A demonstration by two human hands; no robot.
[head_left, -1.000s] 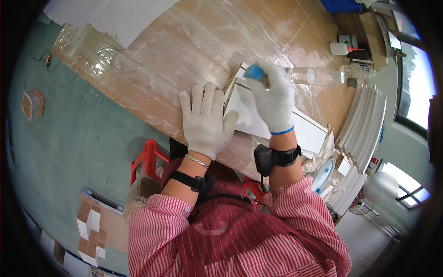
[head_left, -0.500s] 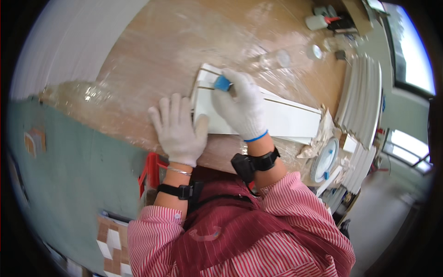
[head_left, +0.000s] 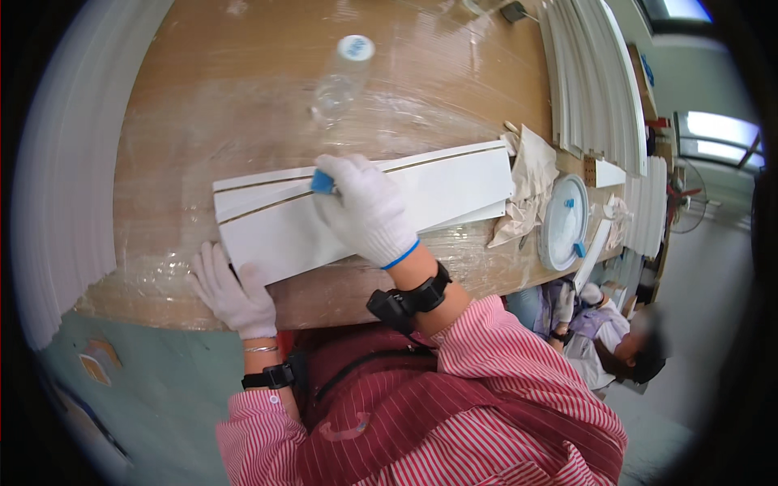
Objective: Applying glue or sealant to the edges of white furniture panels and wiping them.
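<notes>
My right hand (head_left: 366, 212), in a white knit glove with a blue cuff, lies on top of the long white panel (head_left: 442, 188), its fingers curled round a small blue block (head_left: 322, 181) that I press against the panel's upper face near its left end, right on the thin dark stripe that runs along its length. My left hand (head_left: 230, 290), gloved the same way, rests at the panel's lower left corner with the fingers spread flat on the plastic-wrapped wooden table (head_left: 243, 89), the fingertips touching or slipping just under the panel's edge; I cannot tell which. The panel lies slantwise across the near part of the table, its right end reaching a crumpled beige cloth (head_left: 528, 188). Just past the cloth, at the table's right edge, sits a round white lid (head_left: 562, 223) with small blue bits on it. A clear plastic bottle (head_left: 340, 79) with a white cap lies on its side further up the table, well apart from my hands. A stack of long white mouldings (head_left: 590, 77) runs along the far right side. Another person (head_left: 608, 340) sits low beyond the table's right edge.
</notes>
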